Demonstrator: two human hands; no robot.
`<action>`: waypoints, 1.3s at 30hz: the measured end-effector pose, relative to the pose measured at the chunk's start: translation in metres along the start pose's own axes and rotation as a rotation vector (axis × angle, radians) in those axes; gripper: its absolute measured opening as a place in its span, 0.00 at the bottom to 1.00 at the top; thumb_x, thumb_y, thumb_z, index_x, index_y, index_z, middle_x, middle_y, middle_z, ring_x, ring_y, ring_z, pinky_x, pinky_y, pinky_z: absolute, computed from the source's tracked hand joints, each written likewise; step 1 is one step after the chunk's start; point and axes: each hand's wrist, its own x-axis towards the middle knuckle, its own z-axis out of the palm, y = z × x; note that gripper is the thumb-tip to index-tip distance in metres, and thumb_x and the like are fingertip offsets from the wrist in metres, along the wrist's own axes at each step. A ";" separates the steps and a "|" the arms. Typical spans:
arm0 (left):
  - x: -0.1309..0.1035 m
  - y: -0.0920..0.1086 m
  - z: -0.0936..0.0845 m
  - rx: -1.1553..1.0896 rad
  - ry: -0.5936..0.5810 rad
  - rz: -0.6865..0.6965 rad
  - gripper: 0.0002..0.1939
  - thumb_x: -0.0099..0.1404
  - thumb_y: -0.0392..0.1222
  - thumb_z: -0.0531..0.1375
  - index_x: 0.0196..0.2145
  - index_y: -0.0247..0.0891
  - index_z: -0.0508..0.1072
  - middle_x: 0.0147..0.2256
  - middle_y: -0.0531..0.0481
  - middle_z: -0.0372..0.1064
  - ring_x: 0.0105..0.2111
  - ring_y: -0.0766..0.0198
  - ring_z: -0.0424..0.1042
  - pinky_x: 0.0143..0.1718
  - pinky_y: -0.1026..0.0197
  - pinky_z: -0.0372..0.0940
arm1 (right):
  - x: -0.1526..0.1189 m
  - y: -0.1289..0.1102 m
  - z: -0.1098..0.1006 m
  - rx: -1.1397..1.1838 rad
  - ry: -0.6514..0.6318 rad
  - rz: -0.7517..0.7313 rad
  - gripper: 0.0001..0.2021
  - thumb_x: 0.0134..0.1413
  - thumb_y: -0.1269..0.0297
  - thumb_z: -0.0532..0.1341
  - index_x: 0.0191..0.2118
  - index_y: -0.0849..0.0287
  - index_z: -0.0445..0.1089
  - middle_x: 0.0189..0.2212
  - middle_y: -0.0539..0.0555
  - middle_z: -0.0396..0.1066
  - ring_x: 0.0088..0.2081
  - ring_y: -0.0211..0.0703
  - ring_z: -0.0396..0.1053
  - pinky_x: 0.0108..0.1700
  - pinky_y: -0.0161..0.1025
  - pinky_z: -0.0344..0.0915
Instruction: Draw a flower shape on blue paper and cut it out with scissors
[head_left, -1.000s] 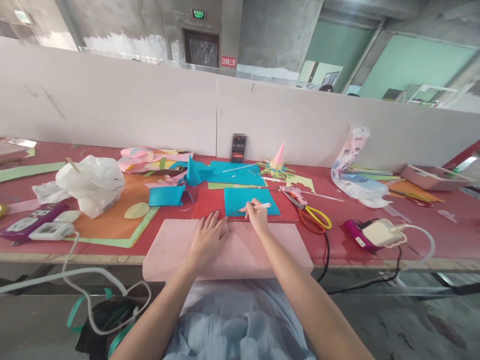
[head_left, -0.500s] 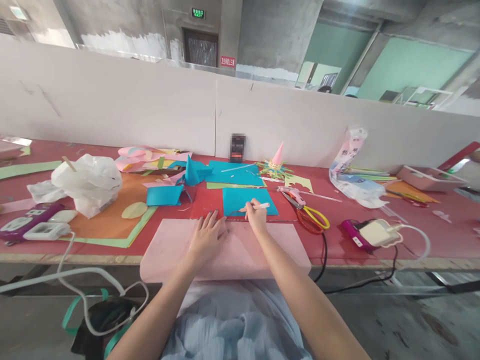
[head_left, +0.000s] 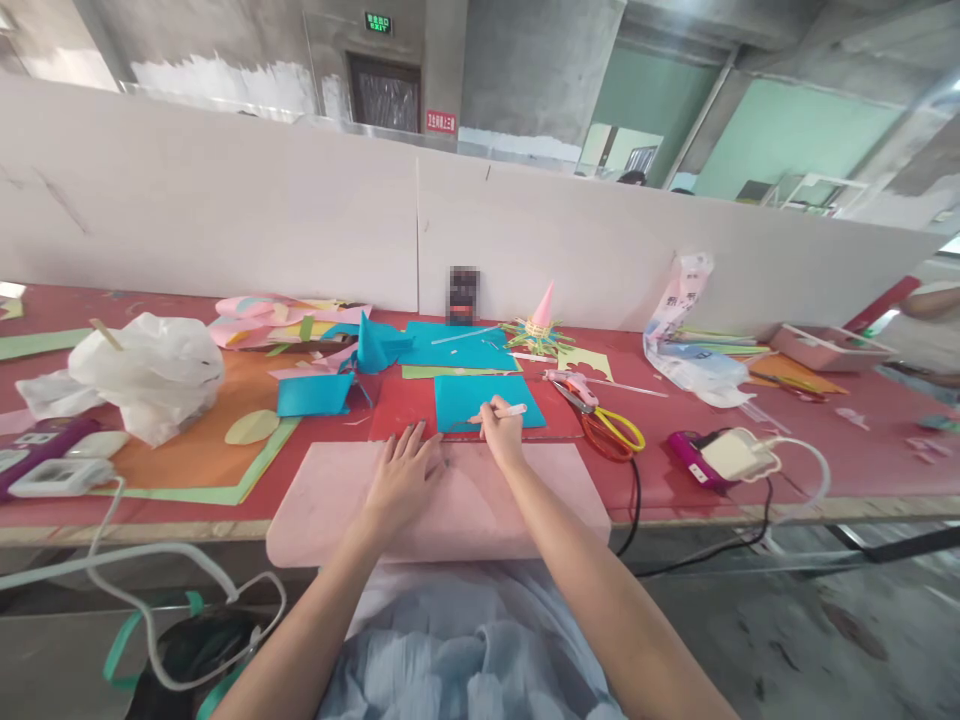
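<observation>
My right hand point(head_left: 501, 430) is closed round a white pen point(head_left: 513, 411), its tip low over the left part of a blue sheet of paper point(head_left: 491, 390). That sheet lies on a red board point(head_left: 401, 405). My left hand point(head_left: 401, 470) rests flat on a pink pad point(head_left: 315, 500) with its fingers spread, the fingertips reaching the red board's near edge. Just right of the board lie scissors point(head_left: 619, 428) with yellow and red handles and a pink glue gun point(head_left: 580, 387). Behind the sheet stands a pink paper cone point(head_left: 543, 305) with a fringed base.
Blue folded paper point(head_left: 313, 395), orange sheets point(head_left: 180, 400) and a white plastic bag point(head_left: 150, 365) lie to the left. Power strips sit at both sides, a purple one point(head_left: 694, 460) on the right. A pink tray point(head_left: 829, 345) and another person's arm point(head_left: 934, 303) are far right.
My view has turned slightly right, so the table appears shifted left. Another person's arm now shows at the right edge. Both hands stay in nearly the same place, the pen still held.
</observation>
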 end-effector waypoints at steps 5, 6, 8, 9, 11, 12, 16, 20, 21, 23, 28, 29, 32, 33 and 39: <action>0.000 0.001 -0.003 -0.007 -0.009 -0.001 0.24 0.68 0.50 0.46 0.59 0.43 0.60 0.63 0.42 0.49 0.63 0.52 0.49 0.61 0.46 0.47 | 0.007 0.004 -0.007 0.141 0.061 -0.010 0.16 0.54 0.58 0.54 0.19 0.54 0.54 0.07 0.43 0.58 0.18 0.40 0.69 0.23 0.32 0.61; 0.000 0.001 -0.003 -0.009 -0.010 -0.002 0.24 0.68 0.50 0.45 0.59 0.43 0.60 0.63 0.42 0.49 0.63 0.52 0.49 0.61 0.45 0.47 | 0.010 0.005 -0.009 0.178 0.058 -0.013 0.16 0.55 0.55 0.53 0.19 0.54 0.55 0.08 0.44 0.59 0.18 0.39 0.68 0.24 0.33 0.63; 0.000 0.001 -0.002 -0.010 -0.011 -0.003 0.25 0.68 0.51 0.45 0.59 0.43 0.60 0.63 0.42 0.49 0.63 0.53 0.49 0.61 0.45 0.47 | 0.017 0.006 -0.013 0.241 0.010 0.014 0.18 0.56 0.49 0.52 0.21 0.55 0.59 0.12 0.47 0.66 0.17 0.39 0.68 0.24 0.34 0.64; 0.000 0.000 -0.002 -0.009 -0.012 -0.004 0.25 0.68 0.51 0.45 0.59 0.43 0.60 0.63 0.43 0.49 0.63 0.52 0.48 0.61 0.45 0.47 | 0.019 0.006 -0.014 0.264 -0.028 0.031 0.19 0.55 0.47 0.52 0.22 0.55 0.60 0.14 0.49 0.68 0.17 0.40 0.68 0.24 0.35 0.64; 0.000 0.000 -0.001 -0.007 -0.013 -0.004 0.25 0.68 0.51 0.45 0.59 0.43 0.60 0.63 0.43 0.49 0.63 0.52 0.48 0.61 0.45 0.47 | 0.022 0.006 -0.015 0.268 -0.110 0.044 0.19 0.53 0.46 0.54 0.23 0.56 0.61 0.16 0.50 0.70 0.20 0.41 0.70 0.25 0.35 0.65; 0.001 -0.001 0.000 -0.007 -0.015 -0.004 0.25 0.68 0.51 0.45 0.59 0.44 0.60 0.63 0.43 0.49 0.63 0.53 0.48 0.61 0.45 0.47 | 0.022 0.006 -0.015 0.246 -0.139 0.034 0.19 0.52 0.46 0.56 0.22 0.55 0.60 0.15 0.49 0.69 0.21 0.42 0.72 0.26 0.35 0.65; 0.001 -0.001 0.000 -0.009 -0.023 0.000 0.25 0.68 0.52 0.45 0.60 0.43 0.59 0.63 0.43 0.48 0.63 0.53 0.48 0.61 0.45 0.47 | 0.019 0.009 -0.012 0.105 -0.176 -0.008 0.21 0.49 0.46 0.59 0.19 0.54 0.52 0.08 0.45 0.59 0.25 0.45 0.74 0.27 0.33 0.64; 0.001 -0.001 0.000 -0.002 -0.017 0.004 0.25 0.68 0.51 0.45 0.59 0.43 0.60 0.63 0.43 0.49 0.63 0.52 0.48 0.61 0.45 0.48 | 0.018 0.012 -0.011 0.062 -0.216 -0.019 0.20 0.51 0.48 0.57 0.19 0.54 0.53 0.08 0.45 0.58 0.26 0.44 0.74 0.27 0.32 0.62; 0.001 -0.001 0.000 0.000 -0.015 0.006 0.25 0.68 0.51 0.46 0.59 0.43 0.60 0.63 0.43 0.49 0.63 0.52 0.49 0.61 0.45 0.48 | 0.019 0.012 -0.012 0.062 -0.226 -0.027 0.19 0.52 0.49 0.57 0.19 0.54 0.53 0.08 0.45 0.59 0.26 0.44 0.74 0.27 0.32 0.62; 0.001 -0.001 0.001 0.003 -0.012 0.005 0.25 0.68 0.51 0.46 0.59 0.43 0.60 0.63 0.42 0.50 0.63 0.52 0.49 0.61 0.45 0.48 | 0.019 0.012 -0.012 0.056 -0.240 -0.040 0.18 0.53 0.52 0.56 0.19 0.54 0.53 0.08 0.44 0.59 0.27 0.43 0.74 0.28 0.31 0.62; 0.001 -0.002 0.002 -0.001 -0.018 0.006 0.25 0.68 0.51 0.45 0.60 0.43 0.59 0.63 0.43 0.48 0.63 0.52 0.48 0.61 0.45 0.47 | 0.019 0.012 -0.013 0.033 -0.265 -0.054 0.16 0.53 0.54 0.56 0.20 0.54 0.53 0.09 0.44 0.60 0.27 0.43 0.74 0.29 0.32 0.63; 0.001 -0.002 0.002 -0.003 -0.018 0.007 0.25 0.68 0.51 0.45 0.60 0.43 0.59 0.63 0.43 0.49 0.63 0.53 0.48 0.61 0.45 0.47 | 0.019 0.012 -0.013 0.030 -0.268 -0.057 0.16 0.52 0.55 0.56 0.20 0.54 0.52 0.09 0.44 0.60 0.27 0.43 0.74 0.29 0.31 0.63; 0.001 -0.001 0.000 -0.009 -0.017 0.007 0.25 0.68 0.51 0.45 0.60 0.43 0.59 0.63 0.43 0.49 0.63 0.53 0.48 0.61 0.45 0.47 | 0.019 0.013 -0.012 0.014 -0.235 -0.049 0.15 0.52 0.58 0.55 0.20 0.54 0.51 0.08 0.44 0.59 0.27 0.44 0.74 0.27 0.31 0.62; 0.001 -0.001 0.000 -0.011 -0.017 0.007 0.25 0.68 0.51 0.45 0.60 0.43 0.59 0.63 0.43 0.49 0.63 0.53 0.48 0.61 0.45 0.47 | 0.019 0.013 -0.012 0.003 -0.212 -0.036 0.14 0.51 0.59 0.55 0.20 0.53 0.51 0.07 0.43 0.57 0.27 0.44 0.74 0.26 0.31 0.61; 0.001 0.000 -0.001 -0.007 -0.026 0.002 0.25 0.68 0.50 0.46 0.59 0.42 0.60 0.63 0.42 0.49 0.63 0.52 0.48 0.61 0.45 0.47 | 0.019 0.012 -0.013 0.015 -0.144 0.009 0.13 0.49 0.62 0.54 0.19 0.54 0.50 0.06 0.42 0.54 0.25 0.44 0.74 0.22 0.29 0.57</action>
